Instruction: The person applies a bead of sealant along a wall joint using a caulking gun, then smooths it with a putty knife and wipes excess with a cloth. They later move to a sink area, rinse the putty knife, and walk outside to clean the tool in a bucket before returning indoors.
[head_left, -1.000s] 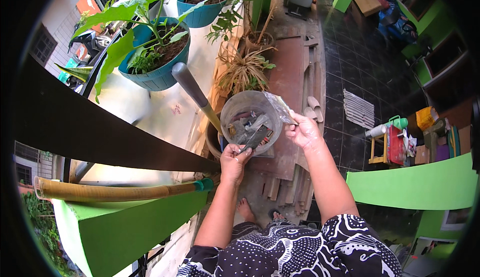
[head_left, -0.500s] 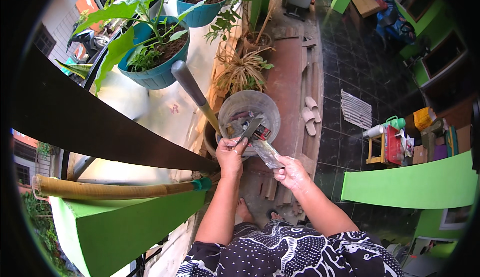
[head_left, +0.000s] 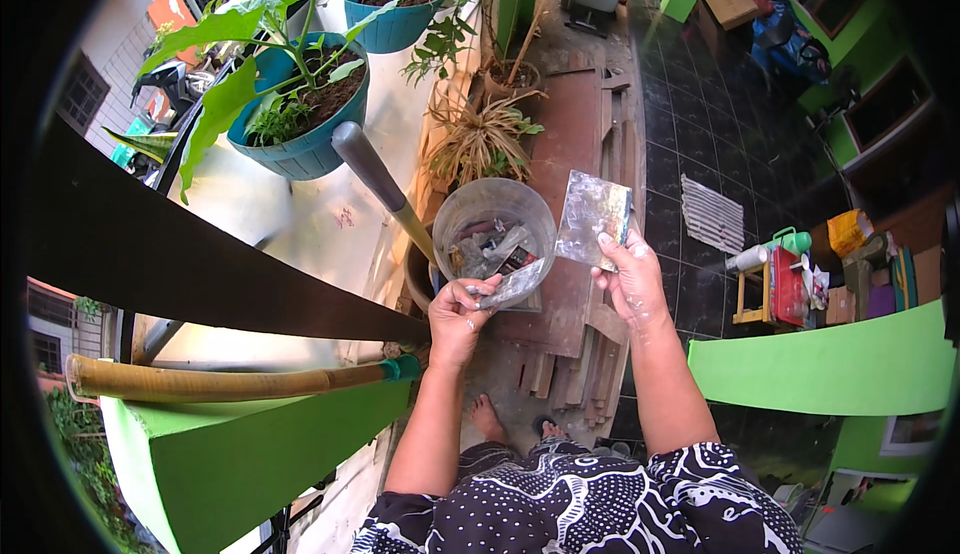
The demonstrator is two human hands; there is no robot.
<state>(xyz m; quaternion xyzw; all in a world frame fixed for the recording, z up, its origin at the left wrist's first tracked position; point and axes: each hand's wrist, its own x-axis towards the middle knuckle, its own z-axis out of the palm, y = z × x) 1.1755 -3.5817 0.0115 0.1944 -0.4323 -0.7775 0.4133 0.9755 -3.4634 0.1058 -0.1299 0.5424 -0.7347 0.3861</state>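
Observation:
My right hand (head_left: pixel 630 279) grips a thin square plate (head_left: pixel 590 216) by its lower right corner. The plate is shiny and smeared, held up to the right of a translucent plastic tub (head_left: pixel 446 222). Between the fingers and thumb of my left hand (head_left: pixel 458 316) is a smaller flat grey blade (head_left: pixel 512 282), tilted over the tub's near rim. Inside the tub lie crumpled grey plastic scraps (head_left: pixel 492 244) and other small pieces, too jumbled to name. Whitish residue marks my right hand and wrist.
A grey-gripped yellow pole (head_left: pixel 385 184) leans by the tub. Blue plant pots (head_left: pixel 305 159) stand on the pale ledge at left. A bamboo pole (head_left: pixel 240 379) rests on a green wall. Boards (head_left: pixel 568 154) lie under the tub, with slippers absent from sight.
My right hand has swung up and right, turning its plate face-on. My left hand's blade has tipped flatter, nearer the tub's front rim. The view has shifted slightly.

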